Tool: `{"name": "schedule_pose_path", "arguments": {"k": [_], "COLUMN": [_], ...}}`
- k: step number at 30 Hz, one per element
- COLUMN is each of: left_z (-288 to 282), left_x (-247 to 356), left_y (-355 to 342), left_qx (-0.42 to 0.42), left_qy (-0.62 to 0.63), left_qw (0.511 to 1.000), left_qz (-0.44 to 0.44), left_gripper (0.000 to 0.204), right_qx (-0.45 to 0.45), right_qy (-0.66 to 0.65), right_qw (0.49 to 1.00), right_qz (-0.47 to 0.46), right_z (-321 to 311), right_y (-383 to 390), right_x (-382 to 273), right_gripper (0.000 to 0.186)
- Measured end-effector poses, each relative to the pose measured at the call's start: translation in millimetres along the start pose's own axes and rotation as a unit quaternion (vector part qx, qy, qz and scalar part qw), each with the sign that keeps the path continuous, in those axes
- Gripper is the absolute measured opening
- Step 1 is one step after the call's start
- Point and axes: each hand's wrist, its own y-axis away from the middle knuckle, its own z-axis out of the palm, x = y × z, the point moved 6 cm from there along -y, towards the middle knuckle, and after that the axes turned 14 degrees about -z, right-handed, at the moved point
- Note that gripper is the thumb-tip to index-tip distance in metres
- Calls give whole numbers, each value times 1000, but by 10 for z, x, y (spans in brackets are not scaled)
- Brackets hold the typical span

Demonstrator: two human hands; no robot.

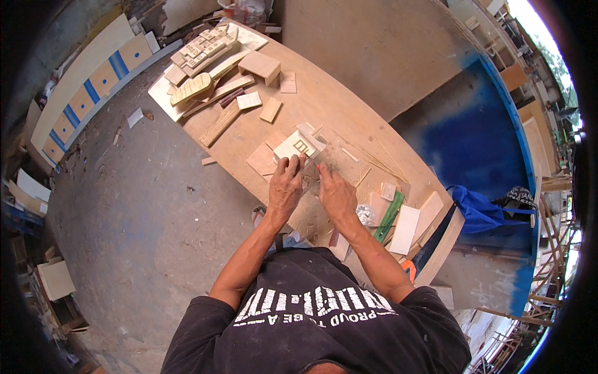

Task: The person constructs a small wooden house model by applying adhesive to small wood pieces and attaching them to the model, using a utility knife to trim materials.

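Note:
Near the middle of a wooden workbench [367,134] lies a small pale wooden piece [288,145] with a little window-like frame [301,146] on its face. The fingers of my left hand [286,190] are bent together at its near edge, touching it; what they pinch, if anything, is too small to make out. Just to the right, my right hand [337,196] is closed around a slim tool with a bit of red [319,167] showing at the fingers. The tool's thin tip points toward the pale piece, and its exact kind is unclear.
Wooden model parts [202,50] and blocks crowd the bench's far left end. Thin sticks [380,159] lie right of my hands. A green strip [389,216], a pale board [405,229] and a clear bag [365,215] sit nearer. Blue cloth [476,209] hangs past the right end.

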Motion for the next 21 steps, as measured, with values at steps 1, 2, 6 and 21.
{"name": "schedule_pose_path", "arguments": {"k": [1, 2, 6, 21], "left_z": [3, 5, 1, 29], "left_x": [0, 0, 12, 5], "left_y": [1, 2, -7, 10], "left_qx": [-2, -4, -5, -20], "left_qy": [-1, -2, -4, 10], "left_qw": [1000, 1000, 1000, 999], "left_qz": [-1, -2, -6, -29], "left_gripper": [55, 55, 55, 56], "right_qx": [-4, -7, -5, -29], "right_qy": [15, 30, 43, 99], "right_qw": [1000, 1000, 999, 993], "right_qz": [0, 1, -24, -64], "right_z": [-10, -21, -78, -63], "right_y": [-6, -13, -43, -67], "right_x": [-16, -29, -69, -115], "right_gripper": [45, 45, 45, 43]}}
